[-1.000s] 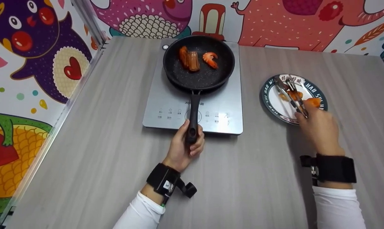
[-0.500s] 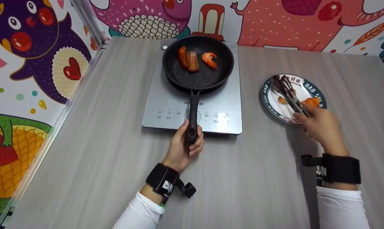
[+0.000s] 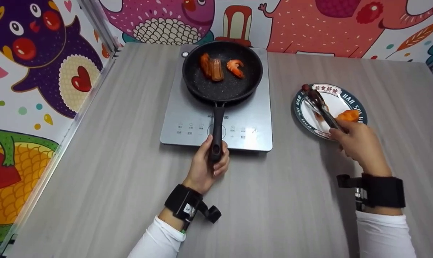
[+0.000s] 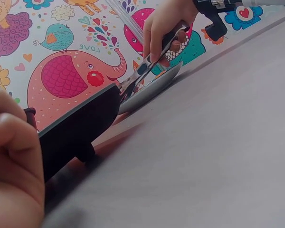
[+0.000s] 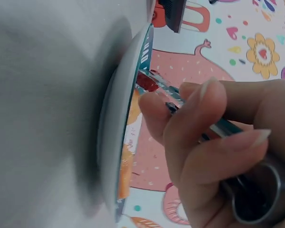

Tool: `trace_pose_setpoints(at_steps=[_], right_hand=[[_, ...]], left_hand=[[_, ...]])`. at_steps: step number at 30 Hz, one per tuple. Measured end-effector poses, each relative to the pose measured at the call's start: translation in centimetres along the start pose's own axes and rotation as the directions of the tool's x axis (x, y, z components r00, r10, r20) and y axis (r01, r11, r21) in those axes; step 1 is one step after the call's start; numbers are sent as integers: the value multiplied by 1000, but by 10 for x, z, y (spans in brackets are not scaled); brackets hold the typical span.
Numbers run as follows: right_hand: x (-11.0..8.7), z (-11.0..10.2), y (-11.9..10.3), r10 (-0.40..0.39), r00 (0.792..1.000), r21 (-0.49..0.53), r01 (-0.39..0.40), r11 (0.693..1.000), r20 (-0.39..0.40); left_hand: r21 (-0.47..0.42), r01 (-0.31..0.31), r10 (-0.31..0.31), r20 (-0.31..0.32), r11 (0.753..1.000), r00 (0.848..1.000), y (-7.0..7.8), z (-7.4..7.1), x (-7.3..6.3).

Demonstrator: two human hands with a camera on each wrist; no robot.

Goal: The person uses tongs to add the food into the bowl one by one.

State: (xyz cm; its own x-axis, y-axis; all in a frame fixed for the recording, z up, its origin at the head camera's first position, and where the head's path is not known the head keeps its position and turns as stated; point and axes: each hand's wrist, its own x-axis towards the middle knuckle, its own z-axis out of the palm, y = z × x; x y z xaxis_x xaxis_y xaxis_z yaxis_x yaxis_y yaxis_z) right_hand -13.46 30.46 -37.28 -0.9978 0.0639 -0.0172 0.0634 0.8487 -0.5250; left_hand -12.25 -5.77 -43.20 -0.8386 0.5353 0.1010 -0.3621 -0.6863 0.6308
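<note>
My left hand (image 3: 203, 172) grips the handle (image 3: 218, 123) of a black frying pan (image 3: 223, 90), which sits on a silver induction cooker (image 3: 177, 118). A curled orange shrimp (image 3: 235, 68) and a ridged brown chunk of food (image 3: 215, 70) lie in the pan, with another reddish-brown piece (image 3: 204, 61) against the chunk. Over the plate (image 3: 340, 101), my right hand (image 3: 363, 145) holds metal tongs (image 3: 329, 116). Their tips are around a dark red-brown piece of food (image 3: 314, 96), also seen as a red bit (image 5: 147, 81) by the rim in the right wrist view.
An orange piece of food (image 3: 348, 115) lies on the plate's right side, and another bit is partly hidden under the tongs. The grey table (image 3: 105, 150) meets a cartoon-painted wall (image 3: 327, 28) at the back and another at the left.
The tongs' tips have come together round the dark red-brown piece and shifted it toward the plate's upper-left rim. My left hand and the pan have stayed in place.
</note>
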Motion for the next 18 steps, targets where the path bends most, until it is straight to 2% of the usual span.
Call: trace_pose_setpoints(at_steps=[5,13,16,18], right_hand=[[1,-4,8,92,995,134,-97,986,42],[2,-7,12,127,991,249,-133,959,41],[4,-6,15,155,986,375,-164,913,53],[4,-5,16,176,982,510,-188,840,72]], left_hand=[[1,7,-7,13,1000,1000,1,0,0],[4,-5,5,15,1000,1000,1,0,0],[4,-5,5,14,1000,1000,1,1,0],[3,-4,4,17,1000,1000,0,1,0]])
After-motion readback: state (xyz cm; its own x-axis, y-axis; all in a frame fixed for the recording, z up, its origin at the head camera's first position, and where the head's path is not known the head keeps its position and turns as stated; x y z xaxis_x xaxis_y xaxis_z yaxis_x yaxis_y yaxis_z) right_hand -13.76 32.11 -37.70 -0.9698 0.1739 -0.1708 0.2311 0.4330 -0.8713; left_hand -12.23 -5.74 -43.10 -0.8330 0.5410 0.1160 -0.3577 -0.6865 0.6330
